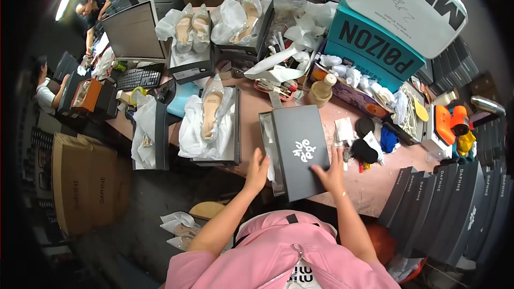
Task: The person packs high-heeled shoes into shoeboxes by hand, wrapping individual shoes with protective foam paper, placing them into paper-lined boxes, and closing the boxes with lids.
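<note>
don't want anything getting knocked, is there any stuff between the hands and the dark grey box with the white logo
Nothing visible stands in the way. The right hand has its thumb on top of the dark grey box; the left hand is right by its left side, though contact there is hard to tell.

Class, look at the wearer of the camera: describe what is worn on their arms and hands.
Short, loose pink sleeves leave both forearms uncovered. The left hand and right hand wear no gloves. A small, light-coloured detail shows at the right wrist, too small to identify. No cables run along the arms.
</note>
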The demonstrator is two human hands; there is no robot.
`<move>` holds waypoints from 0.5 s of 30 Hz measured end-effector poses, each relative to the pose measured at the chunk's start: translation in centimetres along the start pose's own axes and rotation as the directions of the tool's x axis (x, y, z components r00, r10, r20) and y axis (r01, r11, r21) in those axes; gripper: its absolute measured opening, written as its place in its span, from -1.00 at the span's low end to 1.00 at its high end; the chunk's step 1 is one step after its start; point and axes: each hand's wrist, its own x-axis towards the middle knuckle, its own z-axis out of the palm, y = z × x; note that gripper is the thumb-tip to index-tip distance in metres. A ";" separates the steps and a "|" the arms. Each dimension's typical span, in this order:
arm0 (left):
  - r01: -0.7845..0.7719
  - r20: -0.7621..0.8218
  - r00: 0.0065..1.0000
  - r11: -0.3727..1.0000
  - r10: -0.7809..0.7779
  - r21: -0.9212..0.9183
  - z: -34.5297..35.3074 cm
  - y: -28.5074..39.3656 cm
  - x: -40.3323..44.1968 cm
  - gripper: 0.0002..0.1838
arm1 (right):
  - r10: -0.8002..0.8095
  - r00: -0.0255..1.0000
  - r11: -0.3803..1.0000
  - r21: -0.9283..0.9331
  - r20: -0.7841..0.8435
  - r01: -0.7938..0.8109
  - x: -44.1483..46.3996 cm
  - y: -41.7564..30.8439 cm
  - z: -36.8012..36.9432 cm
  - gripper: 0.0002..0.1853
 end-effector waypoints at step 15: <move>0.096 -0.002 0.995 0.990 -0.096 0.099 1.1 -2.2 2.2 -0.47 | 0.225 0.897 0.968 0.020 0.381 -0.251 5.3 -1.4 4.7 -0.36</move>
